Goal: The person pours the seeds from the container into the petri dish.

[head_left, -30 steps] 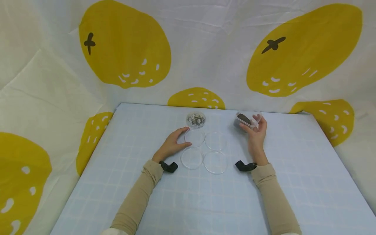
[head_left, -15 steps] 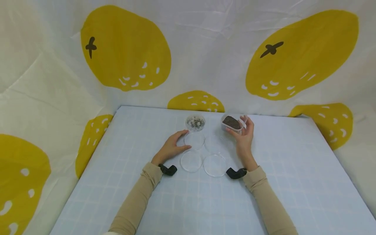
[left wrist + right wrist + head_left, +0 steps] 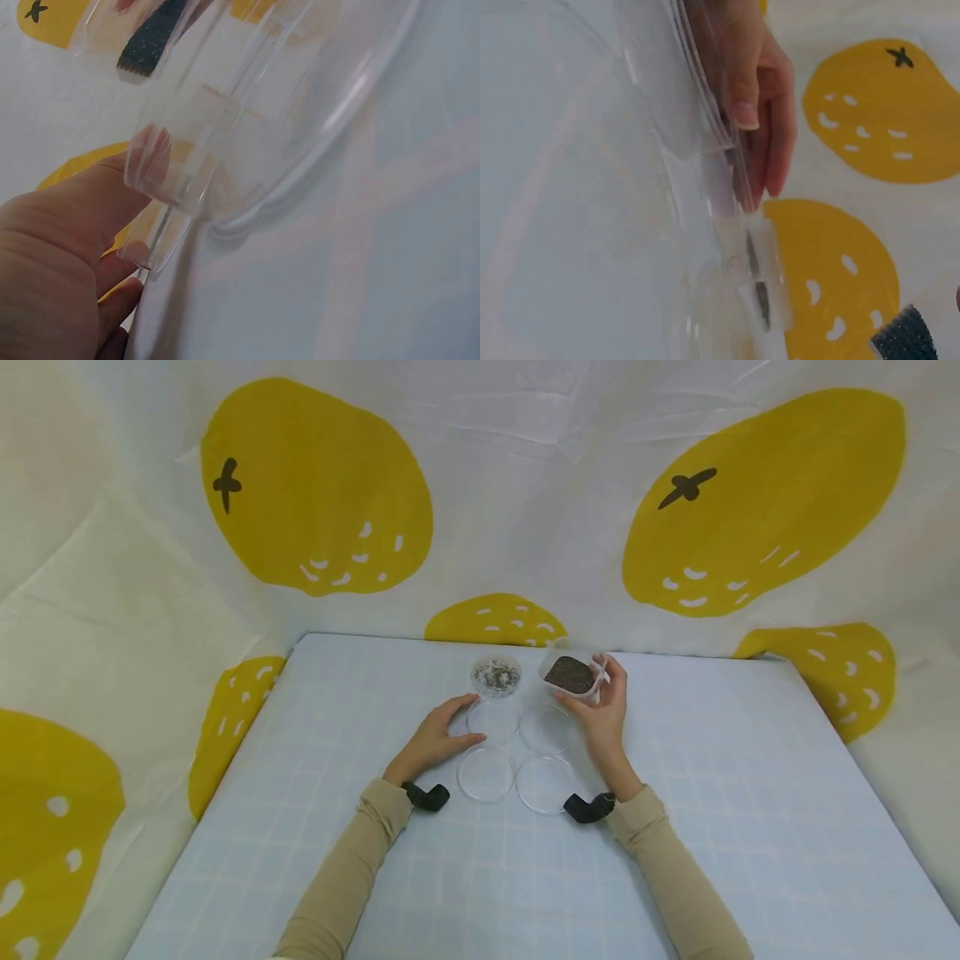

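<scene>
My left hand (image 3: 437,739) curves its thumb and index finger around the rim of a clear petri dish (image 3: 516,732). In the left wrist view the thumb (image 3: 90,191) shows partly behind clear plastic. My right hand (image 3: 603,714) holds up a small clear plastic tub (image 3: 547,681) by its right side, tilted toward me. Dark soil (image 3: 572,674) lies in it. The tub's dark contents (image 3: 906,337) show at the right wrist view's lower corner. Below the tub rests another clear dish (image 3: 551,752). Two more, a left dish (image 3: 486,802) and a right dish (image 3: 525,806), lie nearer me.
Behind the dishes stands a round clear container (image 3: 496,677) with speckled white and dark contents. The table (image 3: 487,885) bears a pale blue checked cloth. A white curtain (image 3: 525,510) printed with yellow fruit hangs along the back and sides.
My right hand has carried the soil tub leftward, from the right side to above the far right dish. Its soil surface now faces me more. The left hand has stayed at its dish.
</scene>
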Tool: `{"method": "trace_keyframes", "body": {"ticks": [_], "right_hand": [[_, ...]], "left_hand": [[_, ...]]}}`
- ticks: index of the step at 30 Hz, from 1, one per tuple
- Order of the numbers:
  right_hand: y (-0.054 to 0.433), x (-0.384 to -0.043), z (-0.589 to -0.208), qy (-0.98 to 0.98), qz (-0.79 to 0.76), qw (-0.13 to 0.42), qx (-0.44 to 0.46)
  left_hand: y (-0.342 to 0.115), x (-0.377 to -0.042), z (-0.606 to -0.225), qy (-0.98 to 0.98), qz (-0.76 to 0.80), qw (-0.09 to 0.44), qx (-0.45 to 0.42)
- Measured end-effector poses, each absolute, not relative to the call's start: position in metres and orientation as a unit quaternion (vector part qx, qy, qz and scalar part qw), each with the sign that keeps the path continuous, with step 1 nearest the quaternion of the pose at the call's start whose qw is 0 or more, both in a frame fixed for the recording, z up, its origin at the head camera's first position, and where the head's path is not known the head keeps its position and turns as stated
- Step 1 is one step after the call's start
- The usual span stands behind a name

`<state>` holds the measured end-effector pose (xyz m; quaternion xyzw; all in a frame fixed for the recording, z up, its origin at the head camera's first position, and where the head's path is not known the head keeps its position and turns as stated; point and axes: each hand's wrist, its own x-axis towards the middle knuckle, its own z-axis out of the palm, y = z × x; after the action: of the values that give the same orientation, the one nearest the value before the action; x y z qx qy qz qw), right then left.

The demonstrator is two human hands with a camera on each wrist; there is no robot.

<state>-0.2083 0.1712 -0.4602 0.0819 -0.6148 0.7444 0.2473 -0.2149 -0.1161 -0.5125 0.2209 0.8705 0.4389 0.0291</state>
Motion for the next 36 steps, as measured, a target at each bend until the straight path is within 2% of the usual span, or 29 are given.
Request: {"method": "trace_keyframes", "body": {"ticks": [8, 15, 24, 30, 36], "right_hand": [[0.153, -0.211, -0.440, -0.604, 0.746, 0.260, 0.106], [0.140, -0.216, -0.436, -0.588, 0.749, 0.284, 0.113], [0.136, -0.196, -0.421, -0.651, 0.704, 0.261, 0.112], [0.139, -0.194, -0.425, -0.691, 0.663, 0.255, 0.137], [0.139, -0.196, -0.430, -0.719, 0.617, 0.276, 0.165]], "left_hand": [[-0.118, -0.216, -0.513, 0.867, 0.445, 0.026, 0.222], [-0.118, -0.216, -0.511, 0.868, 0.443, 0.027, 0.224], [-0.116, -0.216, -0.511, 0.869, 0.441, 0.032, 0.222], [-0.116, -0.215, -0.509, 0.875, 0.435, 0.040, 0.210], [-0.115, -0.214, -0.507, 0.875, 0.434, 0.044, 0.210]]}}
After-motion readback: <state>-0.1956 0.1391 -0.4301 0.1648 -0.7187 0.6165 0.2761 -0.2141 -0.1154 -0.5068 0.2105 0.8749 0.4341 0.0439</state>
